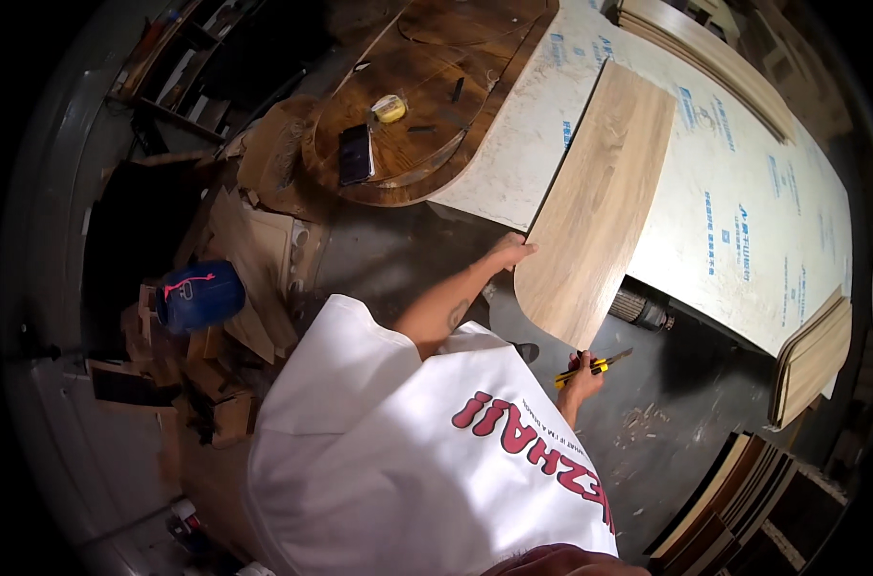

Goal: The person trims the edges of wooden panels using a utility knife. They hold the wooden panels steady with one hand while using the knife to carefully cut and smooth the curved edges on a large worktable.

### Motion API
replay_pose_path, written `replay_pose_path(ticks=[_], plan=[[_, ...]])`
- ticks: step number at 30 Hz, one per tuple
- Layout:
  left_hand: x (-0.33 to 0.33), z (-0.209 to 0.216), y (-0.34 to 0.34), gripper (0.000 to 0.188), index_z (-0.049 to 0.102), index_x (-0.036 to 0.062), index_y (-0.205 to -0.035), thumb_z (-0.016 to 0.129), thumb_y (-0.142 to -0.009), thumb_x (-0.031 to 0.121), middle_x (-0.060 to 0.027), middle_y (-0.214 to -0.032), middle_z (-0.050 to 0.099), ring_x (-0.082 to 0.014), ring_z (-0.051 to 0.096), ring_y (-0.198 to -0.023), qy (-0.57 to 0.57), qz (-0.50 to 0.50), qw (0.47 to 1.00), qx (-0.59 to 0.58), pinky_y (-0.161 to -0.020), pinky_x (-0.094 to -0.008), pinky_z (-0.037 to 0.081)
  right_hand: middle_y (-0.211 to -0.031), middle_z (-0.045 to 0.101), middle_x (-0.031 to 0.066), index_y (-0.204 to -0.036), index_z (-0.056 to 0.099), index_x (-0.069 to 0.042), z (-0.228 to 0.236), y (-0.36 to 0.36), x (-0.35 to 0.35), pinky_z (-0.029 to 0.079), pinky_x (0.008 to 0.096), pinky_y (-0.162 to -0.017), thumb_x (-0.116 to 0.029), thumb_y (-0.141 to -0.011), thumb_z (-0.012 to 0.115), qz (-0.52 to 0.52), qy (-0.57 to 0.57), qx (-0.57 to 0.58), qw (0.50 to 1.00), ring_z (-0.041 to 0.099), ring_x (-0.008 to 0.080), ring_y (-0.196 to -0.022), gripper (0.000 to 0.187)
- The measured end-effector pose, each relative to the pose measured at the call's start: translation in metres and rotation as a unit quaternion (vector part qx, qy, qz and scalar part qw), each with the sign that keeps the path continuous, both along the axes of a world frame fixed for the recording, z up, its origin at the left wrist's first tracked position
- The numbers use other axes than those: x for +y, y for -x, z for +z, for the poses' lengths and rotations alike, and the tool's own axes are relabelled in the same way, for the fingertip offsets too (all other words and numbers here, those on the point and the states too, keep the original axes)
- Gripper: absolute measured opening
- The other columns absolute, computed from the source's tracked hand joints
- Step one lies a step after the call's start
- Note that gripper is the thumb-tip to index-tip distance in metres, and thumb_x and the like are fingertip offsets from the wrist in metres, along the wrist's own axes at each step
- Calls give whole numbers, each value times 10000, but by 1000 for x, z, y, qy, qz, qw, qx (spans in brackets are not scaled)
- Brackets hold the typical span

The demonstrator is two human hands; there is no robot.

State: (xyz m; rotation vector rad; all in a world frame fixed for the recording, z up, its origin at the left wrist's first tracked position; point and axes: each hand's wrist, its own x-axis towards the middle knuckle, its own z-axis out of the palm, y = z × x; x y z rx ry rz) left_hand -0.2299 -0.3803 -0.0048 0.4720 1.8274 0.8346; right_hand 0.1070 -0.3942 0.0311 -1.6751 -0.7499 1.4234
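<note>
A long wood-grain panel (605,182) with a rounded near end lies partly on a white-covered table, its near end jutting past the table edge toward me. My left hand (510,252) grips the panel's left edge close to the rounded end, thumb on top. At the tip of that end, my right hand (581,378) is closed round a yellow and black utility knife (600,368). Its blade points right, away from the panel. Some of the right fingers sit against or just below the panel's edge; whether they also hold it I cannot tell.
The white sheet-covered table (686,226) bears stacked curved panels (710,62) at the back and more strips (811,360) at the right corner. A brown glossy board (422,125) carries a phone (356,155) and a yellow tape roll (388,108). A blue barrel (201,296) stands left among cardboard scraps.
</note>
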Motion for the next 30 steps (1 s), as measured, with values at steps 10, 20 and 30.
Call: replay_pose_path(ticks=[10,20,30], plan=[[3,-4,2,488,689,-29,-1047,705,-867,425,-149,-874,713,-247,700,-679,-9,-11,999,-50,-551,-369,567,-748,672,119,-905,591,33,23,6,8,506,288,-529,-27,-879,692,40,37,-62,997,647,185,-596,120],[4,17,14,500,662,-27,-1117,675,-895,421,-163,-923,713,-253,717,-715,-14,-95,986,-138,-570,-360,593,-776,690,118,-892,596,14,17,-3,13,513,292,-583,-53,-901,663,55,62,-126,989,648,172,-639,95],[4,16,31,581,590,-129,-1156,670,-911,392,-224,-974,687,-329,724,-722,-22,-163,953,-256,-548,-385,624,-769,684,88,-933,633,13,27,7,-5,488,281,-601,-213,-920,687,75,18,-146,986,615,146,-644,232]])
